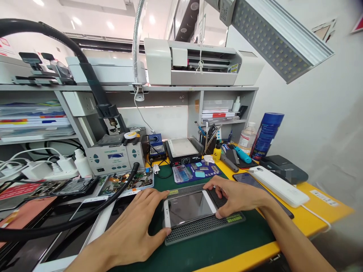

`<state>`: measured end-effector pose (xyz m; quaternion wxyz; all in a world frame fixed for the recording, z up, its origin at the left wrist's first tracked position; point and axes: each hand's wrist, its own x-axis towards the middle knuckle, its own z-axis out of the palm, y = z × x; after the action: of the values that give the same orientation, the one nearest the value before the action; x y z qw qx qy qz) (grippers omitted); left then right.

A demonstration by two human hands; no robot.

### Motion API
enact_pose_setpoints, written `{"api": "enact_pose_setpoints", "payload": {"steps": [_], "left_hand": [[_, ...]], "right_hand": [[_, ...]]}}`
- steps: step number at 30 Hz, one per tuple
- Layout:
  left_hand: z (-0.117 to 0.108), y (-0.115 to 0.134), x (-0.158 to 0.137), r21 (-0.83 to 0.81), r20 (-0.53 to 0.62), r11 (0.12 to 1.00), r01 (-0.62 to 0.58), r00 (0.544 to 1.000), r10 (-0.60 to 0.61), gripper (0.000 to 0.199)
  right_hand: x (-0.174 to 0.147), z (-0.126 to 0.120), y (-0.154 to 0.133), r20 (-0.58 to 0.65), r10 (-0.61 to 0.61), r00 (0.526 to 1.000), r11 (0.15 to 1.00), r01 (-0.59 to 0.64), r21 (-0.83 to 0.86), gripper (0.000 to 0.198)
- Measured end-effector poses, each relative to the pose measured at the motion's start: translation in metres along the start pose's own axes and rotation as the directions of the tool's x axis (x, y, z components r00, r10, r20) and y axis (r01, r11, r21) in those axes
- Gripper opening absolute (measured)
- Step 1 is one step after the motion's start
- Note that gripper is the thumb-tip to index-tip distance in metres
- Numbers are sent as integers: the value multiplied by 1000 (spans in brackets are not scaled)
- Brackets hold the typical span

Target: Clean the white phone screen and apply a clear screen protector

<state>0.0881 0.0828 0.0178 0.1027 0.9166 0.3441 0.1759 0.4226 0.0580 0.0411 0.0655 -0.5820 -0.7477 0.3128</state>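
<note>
A white-framed smartphone (188,208) lies with its dark glass face up on a grey honeycomb-patterned pad (195,229), which rests on a green work mat (224,241). My left hand (136,223) grips the phone's left end, thumb at the near corner and fingertips by the far one. At the opposite end, my right hand (238,194) holds the right corners between thumb and index finger, its other fingers curled. The phone looks flat against the pad; its underside is hidden.
Hot-air station (115,156) with a black hose (113,196) arching over the left side. Tablets and phone parts lie left; a circuit-board tray (127,181) is behind my left hand. A heating plate (183,151) stands behind. A white power bank (279,187) and dark phone (266,192) lie right.
</note>
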Motion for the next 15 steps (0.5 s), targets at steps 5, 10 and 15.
{"api": "enact_pose_setpoints", "payload": {"steps": [5,10,15], "left_hand": [[1,0,0,-2,10,1000,11,1000,-11,60],[2,-1,0,-3,6,1000,7,1000,-7,61],[2,-4,-2,-10,8,1000,3,1000,-3,61]], "right_hand": [[0,0,0,-5,-5,1000,1000,5,-3,82],[1,1,2,-5,-3,1000,1000,3,-13,82],[2,2,6,11,5,1000,1000,-5,-8,84]]}}
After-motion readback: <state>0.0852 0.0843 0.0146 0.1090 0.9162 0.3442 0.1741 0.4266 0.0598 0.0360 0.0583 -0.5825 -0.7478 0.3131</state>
